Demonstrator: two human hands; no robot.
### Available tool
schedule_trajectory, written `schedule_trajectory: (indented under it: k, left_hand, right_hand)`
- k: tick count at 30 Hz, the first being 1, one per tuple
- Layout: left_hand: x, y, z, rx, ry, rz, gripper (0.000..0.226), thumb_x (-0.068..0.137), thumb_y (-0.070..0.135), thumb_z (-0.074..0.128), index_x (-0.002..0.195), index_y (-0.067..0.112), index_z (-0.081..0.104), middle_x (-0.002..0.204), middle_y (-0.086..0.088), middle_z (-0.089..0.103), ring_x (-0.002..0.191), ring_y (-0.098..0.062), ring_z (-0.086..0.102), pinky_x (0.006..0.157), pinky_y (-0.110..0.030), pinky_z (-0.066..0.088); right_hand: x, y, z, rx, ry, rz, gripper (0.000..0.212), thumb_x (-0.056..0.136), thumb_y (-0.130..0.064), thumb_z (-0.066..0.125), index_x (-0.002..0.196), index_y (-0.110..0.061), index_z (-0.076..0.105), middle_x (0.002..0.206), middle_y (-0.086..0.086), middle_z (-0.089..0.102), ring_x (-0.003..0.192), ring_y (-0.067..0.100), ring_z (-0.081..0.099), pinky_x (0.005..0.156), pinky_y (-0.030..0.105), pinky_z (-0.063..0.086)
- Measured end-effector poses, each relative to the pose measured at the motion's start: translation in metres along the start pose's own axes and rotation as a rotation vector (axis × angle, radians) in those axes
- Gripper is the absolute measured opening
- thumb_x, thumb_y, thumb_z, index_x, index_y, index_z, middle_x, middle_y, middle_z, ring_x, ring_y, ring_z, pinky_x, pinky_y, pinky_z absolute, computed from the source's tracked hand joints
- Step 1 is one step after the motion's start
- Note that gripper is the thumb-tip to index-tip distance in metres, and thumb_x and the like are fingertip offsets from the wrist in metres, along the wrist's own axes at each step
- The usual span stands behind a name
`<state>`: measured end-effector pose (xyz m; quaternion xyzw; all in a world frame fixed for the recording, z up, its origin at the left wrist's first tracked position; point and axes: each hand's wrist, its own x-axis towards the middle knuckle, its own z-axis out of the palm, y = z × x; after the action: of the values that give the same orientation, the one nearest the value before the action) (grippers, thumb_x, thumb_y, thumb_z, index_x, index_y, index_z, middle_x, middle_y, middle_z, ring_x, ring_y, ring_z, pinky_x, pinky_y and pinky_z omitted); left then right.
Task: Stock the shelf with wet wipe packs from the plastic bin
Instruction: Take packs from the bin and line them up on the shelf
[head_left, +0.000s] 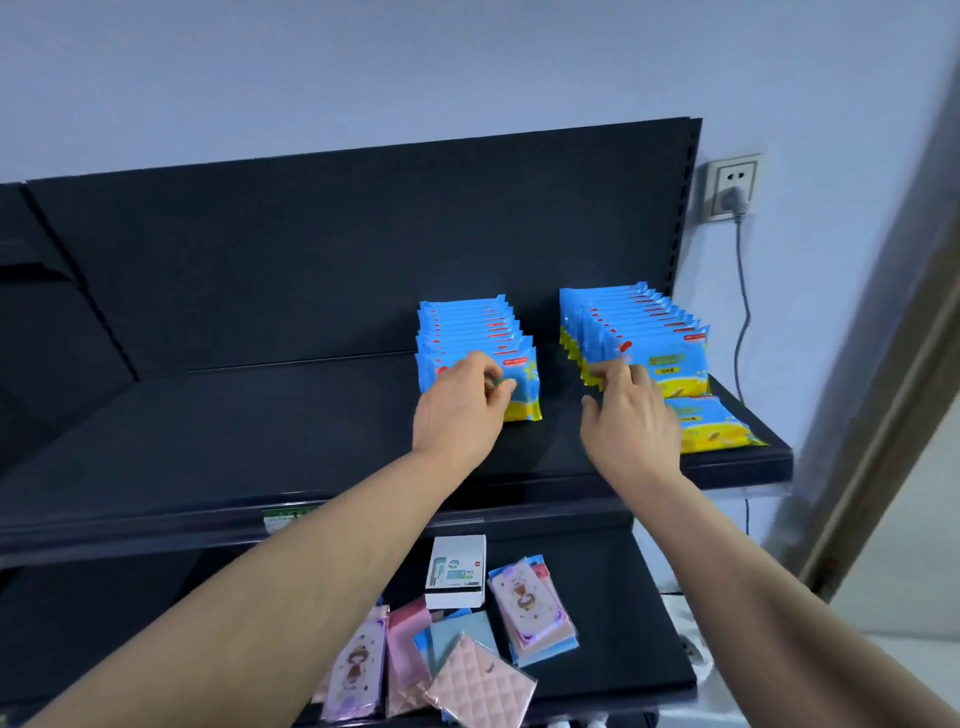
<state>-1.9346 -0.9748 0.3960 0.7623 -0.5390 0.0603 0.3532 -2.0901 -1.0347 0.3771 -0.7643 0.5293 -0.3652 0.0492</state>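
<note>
on shelf (260, 415), left hand (457, 410) pinches pack (523, 400)

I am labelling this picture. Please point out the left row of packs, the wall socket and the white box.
left row of packs (467, 325), head view, top edges
wall socket (722, 172), head view, faceplate
white box (455, 571), head view, front face

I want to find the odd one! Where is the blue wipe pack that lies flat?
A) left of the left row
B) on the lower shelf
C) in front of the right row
C: the flat pack lies at the top shelf's front edge, just before the right row, beside the right hand.
</note>
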Motion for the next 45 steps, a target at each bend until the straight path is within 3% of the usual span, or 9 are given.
schedule_trajectory:
  k: [3,8,12,15,19,22,33,41,45]
  left_hand:
    - [-0.001,0.036,0.026,0.145,-0.240,0.043,0.033,0.094,0.049,0.051,0.088,0.020,0.067,0.093,0.001,0.066,0.091,-0.022,0.060,0.071,-0.035,0.051]
    - [-0.005,0.081,0.078,0.265,-0.420,0.017,0.055,0.092,0.060,0.044,0.098,0.011,0.068,0.111,-0.007,0.059,0.106,-0.028,0.052,0.068,-0.035,0.042]
    - [-0.007,0.104,0.098,0.181,-0.421,-0.105,0.058,0.088,0.062,0.050,0.108,0.010,0.066,0.114,-0.006,0.058,0.110,-0.027,0.050,0.079,-0.039,0.047]
    - [-0.010,0.112,0.098,-0.033,-0.439,-0.226,0.053,0.075,0.059,0.069,0.103,0.015,0.063,0.101,-0.002,0.065,0.094,-0.023,0.061,0.073,-0.035,0.050]
    - [-0.011,0.118,0.092,-0.262,-0.314,-0.289,0.054,0.069,0.037,0.082,0.106,0.018,0.048,0.099,0.004,0.058,0.091,-0.018,0.060,0.076,-0.034,0.052]
    - [0.000,0.119,0.095,-0.247,-0.181,-0.260,0.047,0.076,0.029,0.078,0.105,0.021,0.042,0.100,0.005,0.058,0.087,-0.017,0.059,0.073,-0.036,0.054]
    - [0.022,0.116,0.115,-0.103,-0.038,-0.170,0.038,0.084,0.020,0.070,0.105,0.019,0.038,0.107,0.000,0.059,0.088,-0.019,0.059,0.067,-0.032,0.046]
    - [0.015,0.111,0.104,-0.100,-0.028,-0.204,0.047,0.080,0.032,0.075,0.109,0.018,0.041,0.113,0.001,0.053,0.096,-0.017,0.057,0.065,-0.029,0.041]
    - [0.007,0.105,0.092,-0.115,-0.046,-0.159,0.028,0.086,0.034,0.068,0.101,0.021,0.047,0.105,0.005,0.054,0.086,-0.013,0.054,0.064,-0.028,0.038]
  right_hand:
    - [0.003,0.037,-0.027,-0.128,-0.016,0.084,0.032,0.092,-0.022,0.049,0.124,-0.021,0.052,0.121,0.006,0.054,0.117,0.027,0.047,0.090,0.041,0.039]
    - [0.003,0.091,-0.054,-0.388,-0.221,0.290,0.032,0.093,-0.035,0.041,0.114,-0.015,0.052,0.116,0.007,0.061,0.113,0.029,0.050,0.088,0.040,0.035]
    - [0.004,0.107,-0.057,-0.298,-0.280,0.343,0.022,0.090,-0.027,0.042,0.108,-0.016,0.050,0.109,0.006,0.063,0.107,0.027,0.053,0.084,0.040,0.030]
    - [0.005,0.112,-0.060,-0.106,-0.237,0.364,0.039,0.085,-0.021,0.050,0.124,-0.020,0.045,0.116,0.004,0.060,0.110,0.027,0.054,0.086,0.041,0.031]
    - [0.008,0.116,-0.058,0.037,-0.126,0.326,0.052,0.085,-0.021,0.058,0.132,-0.025,0.037,0.123,-0.001,0.057,0.116,0.024,0.052,0.093,0.042,0.032]
    - [0.018,0.119,-0.050,0.096,-0.072,0.252,0.052,0.085,-0.023,0.061,0.130,-0.022,0.035,0.120,0.000,0.059,0.112,0.026,0.055,0.094,0.043,0.036]
    - [0.042,0.116,-0.027,-0.106,-0.395,0.105,0.073,0.092,-0.037,0.048,0.150,-0.022,0.006,0.157,0.003,0.020,0.128,0.028,0.046,0.099,0.047,0.040]
    - [0.024,0.112,-0.038,-0.134,-0.219,0.148,0.041,0.092,-0.031,0.050,0.131,-0.022,0.042,0.126,0.003,0.051,0.117,0.025,0.049,0.091,0.040,0.038]
    - [0.017,0.095,-0.036,-0.158,-0.114,-0.003,0.026,0.092,-0.027,0.047,0.117,-0.024,0.055,0.114,-0.001,0.057,0.111,0.022,0.051,0.087,0.039,0.038]
